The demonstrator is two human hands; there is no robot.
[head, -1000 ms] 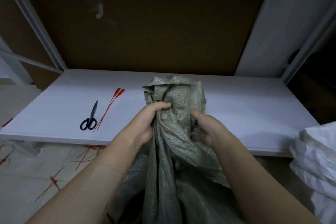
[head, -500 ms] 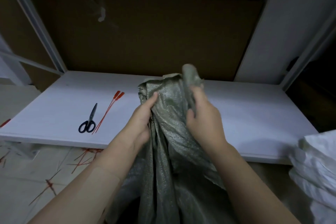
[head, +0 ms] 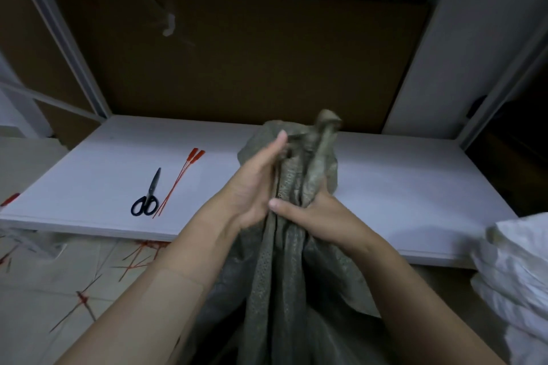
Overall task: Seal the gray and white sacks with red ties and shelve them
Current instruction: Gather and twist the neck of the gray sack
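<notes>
The white shelf board (head: 385, 187) stretched across in front of me, a cardboard backing (head: 237, 53) behind it. The gray sack (head: 281, 290) stood between my forearms, its gathered neck rising over the board's front edge. A white sack (head: 519, 275) lay crumpled at the far right, below the board. My right hand (head: 308, 210) gripped the gray sack's neck, thumb across the front and fingers wrapped behind. My left hand (head: 255, 184) pressed flat against the bunched cloth, fingers straight. On the board to the left, black scissors (head: 146, 198) lay just beside two red ties (head: 181, 184) — more loose ties (head: 133, 261) were scattered on the floor below.
</notes>
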